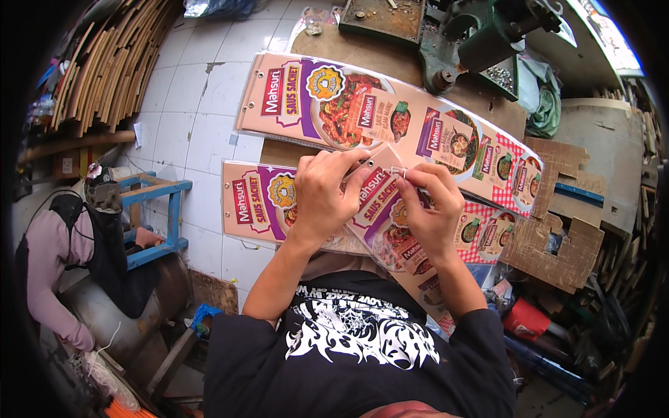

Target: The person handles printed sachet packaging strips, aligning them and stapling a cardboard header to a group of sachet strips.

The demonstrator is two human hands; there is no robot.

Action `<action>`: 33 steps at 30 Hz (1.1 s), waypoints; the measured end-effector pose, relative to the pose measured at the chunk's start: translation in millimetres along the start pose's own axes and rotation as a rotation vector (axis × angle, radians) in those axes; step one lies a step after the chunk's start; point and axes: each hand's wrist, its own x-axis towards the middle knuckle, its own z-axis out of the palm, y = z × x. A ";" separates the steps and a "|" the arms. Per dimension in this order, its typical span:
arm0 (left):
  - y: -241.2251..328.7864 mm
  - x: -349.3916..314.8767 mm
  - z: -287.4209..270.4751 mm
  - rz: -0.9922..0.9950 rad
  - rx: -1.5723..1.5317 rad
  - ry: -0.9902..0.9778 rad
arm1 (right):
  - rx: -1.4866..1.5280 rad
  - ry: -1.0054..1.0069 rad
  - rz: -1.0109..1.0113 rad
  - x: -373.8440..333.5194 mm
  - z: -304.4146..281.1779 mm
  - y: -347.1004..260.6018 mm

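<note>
My left hand (326,188) grips the top end of a long printed hanging strip (380,217), thumb on its face and fingers behind. This strip has a clear plastic cover, a purple panel and food pictures. It slants down across my lap. At its top corner, my right hand (435,209) pinches a small thin whitish piece (395,171), perhaps a wire hook or a tie; its kind is too small to make out. Beneath both hands lies a similar strip (244,202). Farther off rests a pile of matching strips (286,97) with metal eyelets at the left end.
A dark green press machine (477,49) stands at the far right, beside a tray (382,19) of small parts. Cut cardboard (557,244) lies to the right. On the left are a blue metal frame (157,195), stacked brown strips (115,63) and a mauve-and-black garment (63,251).
</note>
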 end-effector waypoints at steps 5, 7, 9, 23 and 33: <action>-0.3 -2.5 -1.4 -0.003 -0.089 0.025 | -0.060 -0.019 0.045 -17.0 -13.5 -1.8; -0.3 -2.4 -2.0 -0.001 -0.116 0.044 | -0.018 -0.014 0.104 -20.2 -18.3 -6.7; -0.1 -4.8 -4.2 0.002 -0.147 0.058 | 0.022 -0.007 0.167 -24.2 -22.0 -4.8; 1.4 -44.3 -63.5 0.159 -0.259 -0.189 | 0.425 -0.146 0.392 -22.0 -68.0 -4.8; -5.8 -54.3 -54.7 0.275 0.239 -0.576 | 0.559 -0.028 0.432 -24.5 -97.9 0.8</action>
